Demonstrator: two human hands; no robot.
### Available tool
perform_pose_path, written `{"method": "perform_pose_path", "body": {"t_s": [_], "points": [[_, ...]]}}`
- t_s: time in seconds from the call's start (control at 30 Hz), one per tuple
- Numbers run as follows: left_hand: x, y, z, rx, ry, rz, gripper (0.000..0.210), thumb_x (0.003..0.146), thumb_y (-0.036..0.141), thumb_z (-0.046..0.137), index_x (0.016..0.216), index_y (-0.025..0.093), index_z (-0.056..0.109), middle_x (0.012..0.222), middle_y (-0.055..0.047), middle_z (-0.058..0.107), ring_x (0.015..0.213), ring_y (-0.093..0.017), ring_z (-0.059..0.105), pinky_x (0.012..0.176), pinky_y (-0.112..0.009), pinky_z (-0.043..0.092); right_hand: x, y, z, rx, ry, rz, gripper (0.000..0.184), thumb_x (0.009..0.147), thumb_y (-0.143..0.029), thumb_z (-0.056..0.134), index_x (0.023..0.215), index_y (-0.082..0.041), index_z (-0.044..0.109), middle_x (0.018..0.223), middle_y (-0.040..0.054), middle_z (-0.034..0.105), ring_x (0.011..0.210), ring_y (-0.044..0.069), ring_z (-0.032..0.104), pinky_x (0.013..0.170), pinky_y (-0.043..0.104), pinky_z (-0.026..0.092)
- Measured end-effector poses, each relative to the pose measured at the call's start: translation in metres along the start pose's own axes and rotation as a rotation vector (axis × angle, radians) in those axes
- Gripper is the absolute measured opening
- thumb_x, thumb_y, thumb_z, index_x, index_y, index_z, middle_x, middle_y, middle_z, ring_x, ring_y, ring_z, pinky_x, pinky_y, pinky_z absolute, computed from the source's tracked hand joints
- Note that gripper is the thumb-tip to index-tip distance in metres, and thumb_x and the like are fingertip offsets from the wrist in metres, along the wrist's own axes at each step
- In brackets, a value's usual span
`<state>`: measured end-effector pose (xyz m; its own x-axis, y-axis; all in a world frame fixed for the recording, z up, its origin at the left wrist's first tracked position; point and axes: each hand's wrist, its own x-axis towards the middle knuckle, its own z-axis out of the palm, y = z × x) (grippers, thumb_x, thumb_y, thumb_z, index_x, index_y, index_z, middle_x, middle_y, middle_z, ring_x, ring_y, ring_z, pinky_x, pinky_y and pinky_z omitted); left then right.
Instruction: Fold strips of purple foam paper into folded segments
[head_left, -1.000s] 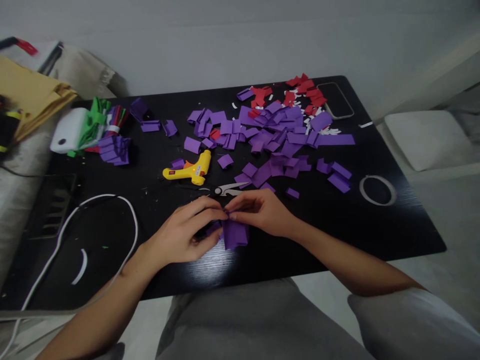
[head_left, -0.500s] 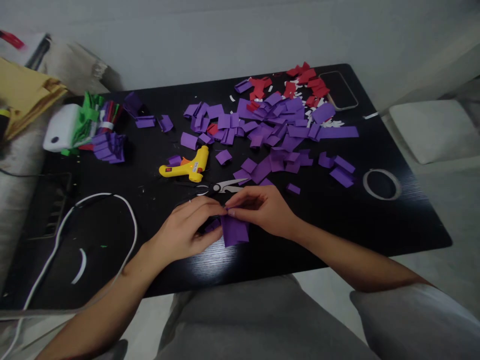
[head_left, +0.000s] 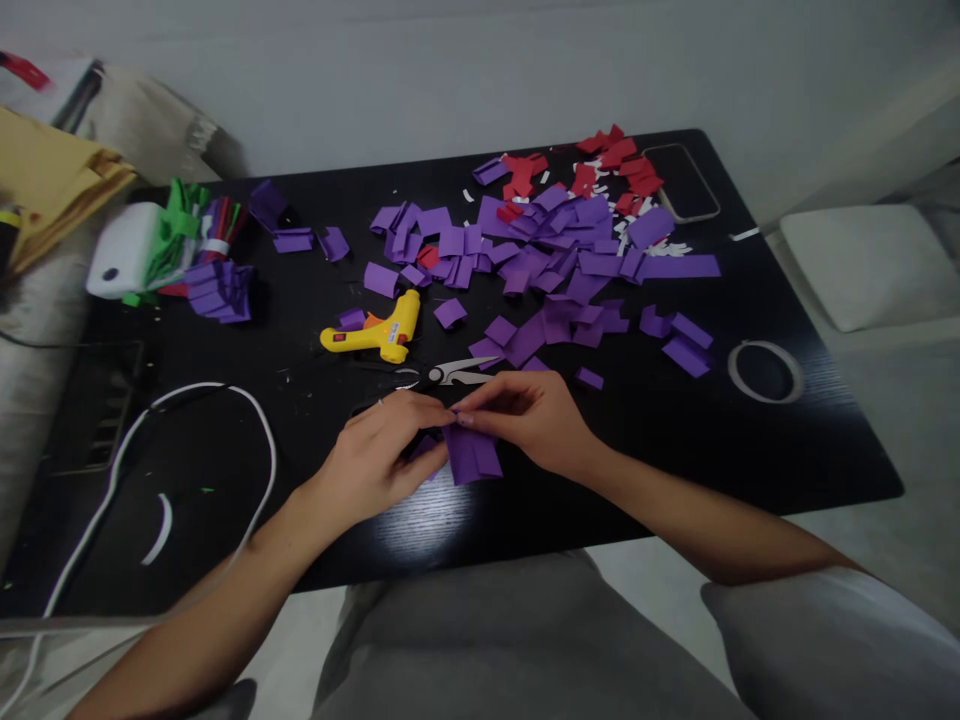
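Observation:
Both my hands meet over a piece of purple paper (head_left: 474,456) near the front of the black table. My left hand (head_left: 386,445) pinches its upper left corner, thumb lower down along the left edge. With thumb and forefinger, my right hand (head_left: 529,415) grips the top edge close beside the left fingertips. The paper hangs toward me, with a crease in it. Another bit of purple paper lies partly hidden behind my left fingers. Just beyond my hands are scissors (head_left: 457,372) with blades apart, and a yellow glue gun (head_left: 382,330) on its side.
Many purple paper pieces (head_left: 551,240) spread across the table's back, with red scraps (head_left: 641,175) and white bits. A roll of tape (head_left: 765,371) lies right. At left are a white cable (head_left: 266,430), a green paper bundle (head_left: 176,235) and a white box (head_left: 124,250).
The purple paper's lower edge has risen slightly and tilted to the right. Both hands keep their pinch on it and have barely moved.

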<state>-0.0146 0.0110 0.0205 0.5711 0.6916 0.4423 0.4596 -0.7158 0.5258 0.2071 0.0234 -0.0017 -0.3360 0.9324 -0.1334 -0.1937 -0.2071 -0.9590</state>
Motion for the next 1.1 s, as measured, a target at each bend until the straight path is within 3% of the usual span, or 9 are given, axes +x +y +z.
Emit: {"method": "perform_pose_path", "body": {"t_s": [0.2, 0.43, 0.7, 1.0, 1.1], "points": [[-0.0003, 0.0003, 0.0003, -0.016, -0.006, -0.004, 0.022, 0.096, 0.018, 0.067, 0.118, 0.018, 0.066, 0.103, -0.008, 0.076, 0.094, -0.020, 0.075, 0.085, -0.032, 0.063, -0.0018, -0.0003, 0.0008, -0.023, 0.006, -0.019, 0.021, 0.074, -0.033, 0.093, 0.087, -0.021, 0.082, 0.087, 0.0023, 0.082, 0.082, 0.017, 0.077, 0.081, 0.032, 0.065], [-0.0007, -0.0057, -0.0022, 0.168, -0.086, 0.120, 0.016, 0.098, 0.016, 0.061, 0.112, 0.016, 0.070, 0.106, -0.011, 0.072, 0.097, -0.022, 0.072, 0.083, -0.033, 0.061, -0.0036, -0.0007, 0.0012, 0.011, -0.001, 0.002, 0.030, 0.072, -0.034, 0.094, 0.091, -0.020, 0.075, 0.091, 0.0027, 0.080, 0.087, 0.017, 0.078, 0.088, 0.034, 0.064], [-0.0008, -0.0040, -0.0042, 0.086, -0.138, 0.079, 0.017, 0.098, 0.015, 0.060, 0.115, 0.018, 0.062, 0.103, -0.009, 0.073, 0.098, -0.022, 0.072, 0.085, -0.034, 0.061, -0.0050, -0.0027, 0.0037, -0.018, -0.029, -0.021, 0.025, 0.076, -0.033, 0.091, 0.089, -0.020, 0.075, 0.087, 0.0025, 0.079, 0.083, 0.017, 0.076, 0.084, 0.032, 0.063], [0.0017, -0.0021, -0.0033, 0.000, -0.096, 0.048, 0.018, 0.093, 0.012, 0.064, 0.110, 0.018, 0.064, 0.104, -0.010, 0.074, 0.098, -0.022, 0.073, 0.084, -0.033, 0.062, -0.0055, 0.0022, 0.0048, 0.001, -0.020, -0.034, 0.025, 0.075, -0.032, 0.092, 0.091, -0.021, 0.076, 0.091, 0.0017, 0.076, 0.084, 0.016, 0.072, 0.084, 0.032, 0.061], [0.0029, -0.0012, -0.0047, -0.067, -0.086, 0.035, 0.019, 0.092, 0.011, 0.063, 0.109, 0.019, 0.066, 0.103, -0.009, 0.074, 0.094, -0.020, 0.074, 0.081, -0.031, 0.062, -0.0053, 0.0000, 0.0040, -0.037, -0.066, -0.056, 0.013, 0.082, -0.028, 0.085, 0.088, -0.021, 0.077, 0.090, 0.0023, 0.075, 0.085, 0.016, 0.070, 0.082, 0.032, 0.060]]}}
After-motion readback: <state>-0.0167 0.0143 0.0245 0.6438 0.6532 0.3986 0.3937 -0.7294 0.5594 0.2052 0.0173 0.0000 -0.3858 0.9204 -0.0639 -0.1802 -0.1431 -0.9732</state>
